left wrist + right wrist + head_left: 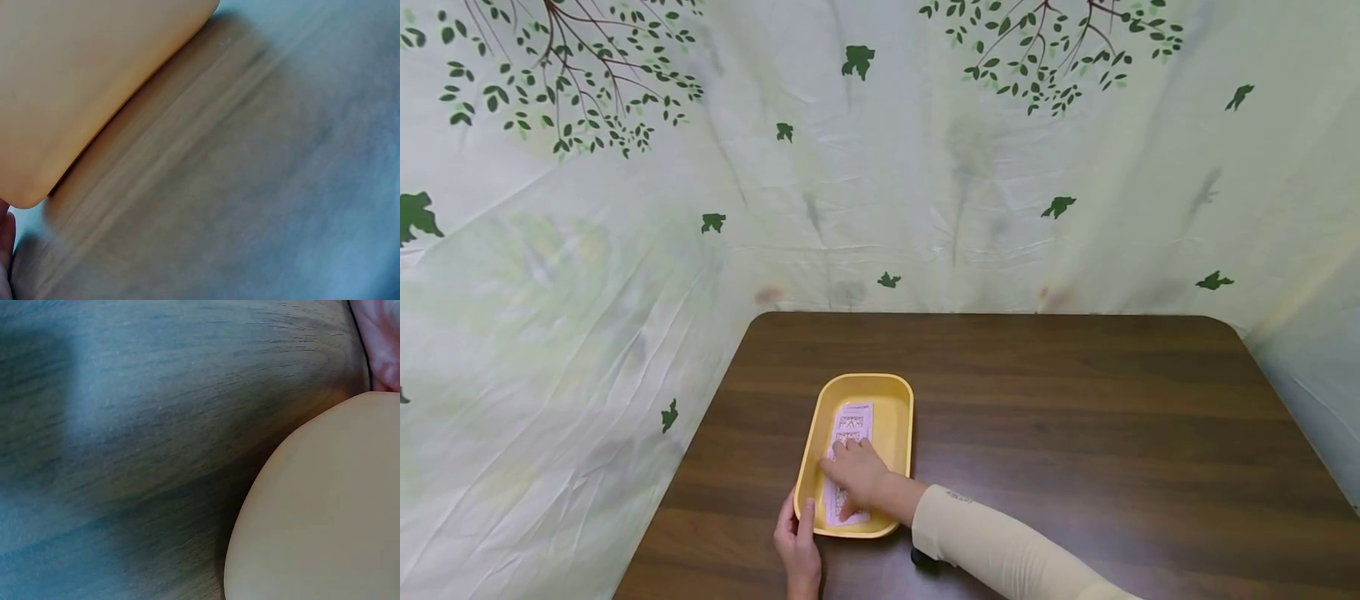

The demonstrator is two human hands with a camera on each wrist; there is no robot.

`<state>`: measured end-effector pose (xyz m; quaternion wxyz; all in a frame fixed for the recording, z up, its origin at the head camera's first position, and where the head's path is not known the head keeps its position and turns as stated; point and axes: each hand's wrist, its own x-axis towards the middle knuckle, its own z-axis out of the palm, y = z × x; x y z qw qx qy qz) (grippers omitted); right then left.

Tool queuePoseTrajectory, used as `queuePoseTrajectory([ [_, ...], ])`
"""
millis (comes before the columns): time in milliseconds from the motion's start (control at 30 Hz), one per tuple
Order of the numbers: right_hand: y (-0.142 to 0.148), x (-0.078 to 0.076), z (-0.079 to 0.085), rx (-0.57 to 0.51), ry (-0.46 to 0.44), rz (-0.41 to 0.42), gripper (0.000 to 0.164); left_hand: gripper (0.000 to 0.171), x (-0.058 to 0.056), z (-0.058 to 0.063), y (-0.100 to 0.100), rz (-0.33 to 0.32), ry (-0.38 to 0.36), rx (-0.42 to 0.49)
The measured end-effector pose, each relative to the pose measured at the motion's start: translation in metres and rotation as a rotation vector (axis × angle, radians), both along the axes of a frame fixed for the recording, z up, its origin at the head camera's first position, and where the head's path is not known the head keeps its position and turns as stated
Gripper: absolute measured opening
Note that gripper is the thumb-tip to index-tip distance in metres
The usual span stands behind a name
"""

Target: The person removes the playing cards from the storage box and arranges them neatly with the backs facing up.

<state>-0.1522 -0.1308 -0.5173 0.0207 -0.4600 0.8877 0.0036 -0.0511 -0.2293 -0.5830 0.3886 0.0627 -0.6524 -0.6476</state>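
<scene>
A yellow tray (892, 433) lies on the table, its lower left corner held by my left hand (797, 546), with the thumb up at the rim and the fingers along the outer side. Inside it is a long pink sheet (853, 414) with printed patterned blocks. My right hand (859, 477) reaches over the tray's right side, its fingers spread across the sheet and covering its middle. The thumb points down toward the sheet's near end. In the left wrist view, the tray's outer wall (94, 75) fills the upper left. The right wrist view shows the tray's rounded outside (319, 506).
The brown wooden table (1075, 417) extends to the right and behind the tray. A pale curtain (925, 167) printed with leaves and branches hangs along the table's far edge and left side. A small black object (924, 560) shows beneath the right sleeve.
</scene>
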Motion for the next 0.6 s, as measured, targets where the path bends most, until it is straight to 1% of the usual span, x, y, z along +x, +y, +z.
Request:
queuePoseTrajectory([
  [133,-0.0002,0.0019,0.0000,0.022,0.054,0.032,0.074,0.030,-0.0003,0.0000,-0.0003,-0.011,0.019,0.003],
  [367,-0.0027,0.0054,-0.0028,0.033,0.143,0.063,0.067,0.030,-0.0006,0.0013,-0.0004,-0.006,0.040,-0.004],
  [433,-0.0037,0.0065,-0.0027,0.037,0.151,0.062,0.066,0.030,-0.0007,0.0013,-0.0007,-0.005,0.040,-0.008],
  [600,-0.0050,0.0086,-0.0008,0.052,0.133,0.052,0.062,0.030,-0.0004,0.0012,-0.0011,0.010,0.016,-0.023],
])
